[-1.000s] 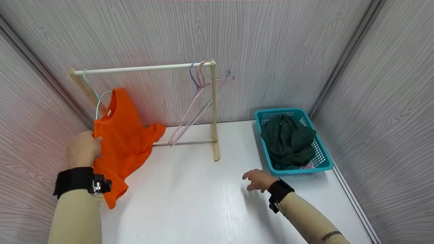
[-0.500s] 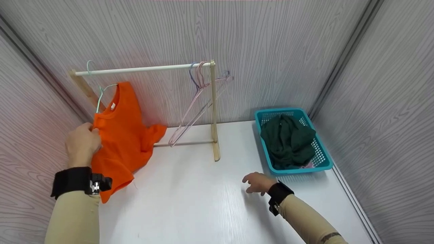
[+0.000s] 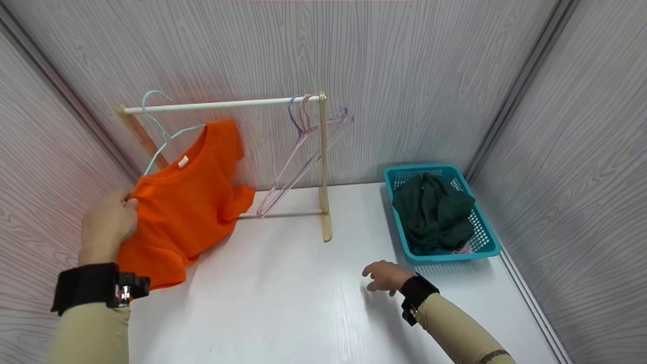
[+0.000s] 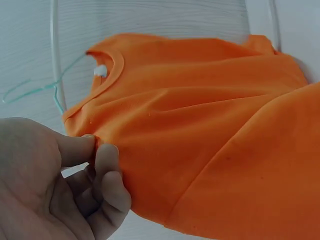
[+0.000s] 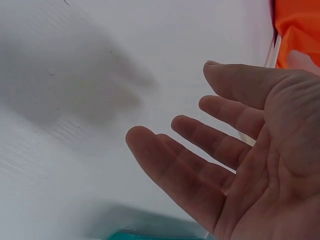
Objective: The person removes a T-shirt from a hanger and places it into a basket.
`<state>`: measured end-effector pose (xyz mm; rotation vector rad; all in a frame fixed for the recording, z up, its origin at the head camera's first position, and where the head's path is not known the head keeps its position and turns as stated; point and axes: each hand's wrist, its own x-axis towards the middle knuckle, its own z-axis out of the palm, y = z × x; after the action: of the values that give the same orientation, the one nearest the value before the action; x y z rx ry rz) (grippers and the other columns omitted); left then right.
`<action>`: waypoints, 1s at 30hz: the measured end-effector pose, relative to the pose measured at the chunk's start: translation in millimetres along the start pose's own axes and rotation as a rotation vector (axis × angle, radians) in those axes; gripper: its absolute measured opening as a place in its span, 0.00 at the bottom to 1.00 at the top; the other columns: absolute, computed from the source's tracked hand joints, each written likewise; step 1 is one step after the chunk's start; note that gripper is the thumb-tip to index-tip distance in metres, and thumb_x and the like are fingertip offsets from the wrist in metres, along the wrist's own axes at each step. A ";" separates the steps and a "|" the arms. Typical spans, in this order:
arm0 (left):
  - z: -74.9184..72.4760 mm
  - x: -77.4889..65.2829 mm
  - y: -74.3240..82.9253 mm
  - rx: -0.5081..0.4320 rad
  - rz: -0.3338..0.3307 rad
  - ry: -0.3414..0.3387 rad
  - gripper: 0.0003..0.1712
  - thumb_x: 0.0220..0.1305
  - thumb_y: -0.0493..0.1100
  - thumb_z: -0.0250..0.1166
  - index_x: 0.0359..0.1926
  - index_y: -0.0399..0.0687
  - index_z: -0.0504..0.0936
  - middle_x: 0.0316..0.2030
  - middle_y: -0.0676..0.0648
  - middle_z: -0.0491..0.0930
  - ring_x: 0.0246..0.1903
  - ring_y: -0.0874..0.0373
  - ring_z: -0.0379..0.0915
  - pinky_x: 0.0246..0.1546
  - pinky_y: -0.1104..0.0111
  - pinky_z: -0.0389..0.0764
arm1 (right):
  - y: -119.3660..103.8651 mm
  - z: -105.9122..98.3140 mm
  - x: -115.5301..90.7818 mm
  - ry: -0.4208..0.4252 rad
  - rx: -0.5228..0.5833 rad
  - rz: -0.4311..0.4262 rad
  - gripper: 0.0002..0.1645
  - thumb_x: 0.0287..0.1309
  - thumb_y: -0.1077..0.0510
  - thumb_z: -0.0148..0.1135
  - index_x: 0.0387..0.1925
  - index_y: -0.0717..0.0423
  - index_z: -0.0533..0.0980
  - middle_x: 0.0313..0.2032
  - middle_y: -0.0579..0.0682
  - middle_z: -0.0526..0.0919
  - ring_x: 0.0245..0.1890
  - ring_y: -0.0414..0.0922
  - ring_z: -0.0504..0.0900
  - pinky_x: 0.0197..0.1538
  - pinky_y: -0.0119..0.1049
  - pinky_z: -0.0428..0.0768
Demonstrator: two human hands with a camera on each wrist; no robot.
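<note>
My left hand [image 3: 108, 220] pinches an orange T-shirt [image 3: 192, 197] at its left shoulder. In the left wrist view, thumb and forefinger nip the cloth just below the neckline. A mint-green hanger [image 3: 167, 135] sits inside the shirt; its hook stands up at the rod [image 3: 217, 104] of the clothes rack, overlapping it in the head view. White label shows at the collar. My right hand [image 3: 386, 277] hovers over the white table, palm empty, fingers loosely spread, as the right wrist view [image 5: 215, 150] shows too.
Pink hangers [image 3: 283, 174] and a blue hanger [image 3: 293, 117] hang at the rack's right end by its wooden post [image 3: 324, 167]. A teal basket [image 3: 404, 237] with a dark green garment [image 3: 434, 212] stands at the right, near the walls.
The hanger's hook has risen from hanging on the rod to standing above it. The orange shirt and left hand have shifted, the hand to the left. The right hand stays nearly still.
</note>
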<state>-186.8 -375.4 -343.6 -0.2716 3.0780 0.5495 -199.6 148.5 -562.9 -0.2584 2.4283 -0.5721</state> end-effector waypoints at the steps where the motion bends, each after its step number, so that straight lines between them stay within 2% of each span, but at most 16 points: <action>1: 4.8 -2.5 -3.6 0.018 -0.002 -0.006 0.31 0.78 0.48 0.37 0.66 0.26 0.61 0.53 0.21 0.70 0.48 0.27 0.68 0.49 0.39 0.69 | 0.4 0.7 0.0 -0.002 -0.002 -0.001 0.26 0.59 0.57 0.66 0.59 0.54 0.75 0.54 0.59 0.79 0.43 0.50 0.82 0.33 0.49 0.85; 3: 15.7 -7.3 -10.8 0.051 -0.017 -0.018 0.32 0.78 0.51 0.37 0.64 0.25 0.64 0.50 0.21 0.71 0.45 0.28 0.70 0.44 0.42 0.71 | 0.9 2.1 0.2 -0.007 -0.005 -0.001 0.26 0.59 0.57 0.66 0.59 0.54 0.75 0.54 0.59 0.79 0.43 0.49 0.82 0.33 0.48 0.85; 5: 27.8 -12.0 -17.4 0.076 -0.022 -0.016 0.32 0.78 0.54 0.40 0.59 0.25 0.68 0.40 0.24 0.74 0.38 0.32 0.71 0.37 0.47 0.73 | 1.0 3.1 0.6 -0.010 -0.006 -0.002 0.26 0.59 0.57 0.66 0.59 0.54 0.75 0.54 0.59 0.79 0.43 0.50 0.82 0.33 0.48 0.85; 7: 40.2 -16.5 -23.3 0.084 -0.016 0.006 0.30 0.76 0.55 0.44 0.48 0.27 0.73 0.30 0.31 0.73 0.31 0.36 0.70 0.30 0.53 0.71 | 0.8 4.2 1.3 -0.011 -0.009 -0.007 0.25 0.59 0.56 0.66 0.59 0.54 0.75 0.53 0.59 0.80 0.42 0.50 0.82 0.33 0.48 0.85; 10: 57.3 -21.7 -29.9 0.093 0.007 0.031 0.26 0.74 0.53 0.50 0.37 0.31 0.74 0.22 0.38 0.68 0.26 0.41 0.67 0.27 0.56 0.68 | 0.6 6.2 2.5 -0.011 -0.014 -0.006 0.25 0.59 0.56 0.66 0.59 0.53 0.75 0.52 0.58 0.80 0.42 0.49 0.82 0.33 0.48 0.85; 12: 66.0 -24.3 -34.1 0.103 0.024 0.025 0.24 0.74 0.51 0.52 0.34 0.32 0.73 0.22 0.39 0.67 0.25 0.41 0.67 0.27 0.56 0.68 | 0.4 7.4 3.0 -0.011 -0.014 -0.003 0.25 0.59 0.56 0.66 0.58 0.53 0.76 0.52 0.58 0.80 0.43 0.50 0.82 0.32 0.48 0.85; 16: 78.2 -26.5 -43.4 0.116 0.083 -0.016 0.21 0.73 0.49 0.53 0.35 0.32 0.74 0.22 0.40 0.67 0.26 0.43 0.65 0.28 0.57 0.67 | -0.4 8.9 3.6 -0.013 -0.006 0.013 0.24 0.59 0.56 0.66 0.58 0.53 0.76 0.53 0.58 0.80 0.44 0.50 0.82 0.33 0.48 0.85; 20: 85.7 -28.8 -56.0 0.126 0.162 -0.057 0.17 0.72 0.47 0.54 0.36 0.35 0.74 0.22 0.43 0.67 0.26 0.45 0.64 0.30 0.57 0.67 | -2.2 10.2 5.1 -0.022 -0.007 0.012 0.25 0.60 0.56 0.65 0.59 0.52 0.75 0.54 0.58 0.80 0.44 0.50 0.82 0.33 0.48 0.85; 24: 90.7 -33.2 -67.7 0.123 0.203 -0.122 0.16 0.72 0.47 0.55 0.38 0.36 0.75 0.23 0.45 0.69 0.27 0.47 0.66 0.32 0.55 0.70 | -4.7 11.4 5.6 -0.030 -0.027 -0.011 0.24 0.60 0.56 0.65 0.59 0.52 0.75 0.54 0.58 0.80 0.44 0.49 0.82 0.32 0.47 0.85; 27: 94.2 -34.3 -67.9 0.109 0.222 -0.159 0.15 0.71 0.49 0.56 0.38 0.39 0.75 0.23 0.47 0.69 0.28 0.50 0.66 0.32 0.58 0.71 | -7.3 9.9 6.3 -0.016 -0.044 -0.066 0.23 0.60 0.57 0.65 0.58 0.53 0.76 0.53 0.58 0.81 0.45 0.50 0.82 0.31 0.45 0.84; 30: 98.1 -31.3 -59.2 0.076 0.242 -0.185 0.14 0.70 0.50 0.57 0.38 0.43 0.76 0.25 0.48 0.72 0.30 0.51 0.68 0.34 0.59 0.72 | -12.7 3.6 7.7 0.034 -0.044 -0.163 0.21 0.61 0.60 0.64 0.57 0.55 0.77 0.53 0.58 0.82 0.46 0.52 0.82 0.30 0.42 0.84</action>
<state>-148.6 -391.0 -454.9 0.1474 2.9582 0.4319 -202.9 133.6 -563.8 -0.4717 2.4698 -0.5990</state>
